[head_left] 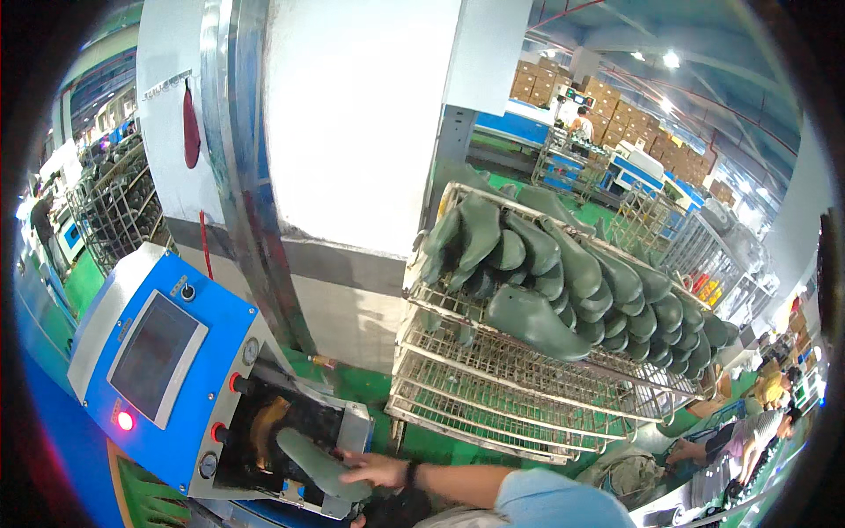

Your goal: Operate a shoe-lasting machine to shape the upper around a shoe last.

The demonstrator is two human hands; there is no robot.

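Observation:
My right hand (377,471), with a dark band at the wrist, comes in from the lower right and grips the near end of a dark green shoe last (310,465). The last lies tilted over the dark recess of a blue and white machine (224,339). Inside that recess, beside the last, stands a curved brown piece (266,433). At the bottom edge, below the last, a small bit of skin (358,521) shows, probably my left hand; its fingers are hidden.
A tiered wire rack (519,414) at the right carries many green shoe lasts (576,264) on top. The machine's panel has a screen (157,356), a lit red lamp (125,421) and red-collared knobs. A white pillar (352,114) rises behind. People (744,444) sit far right.

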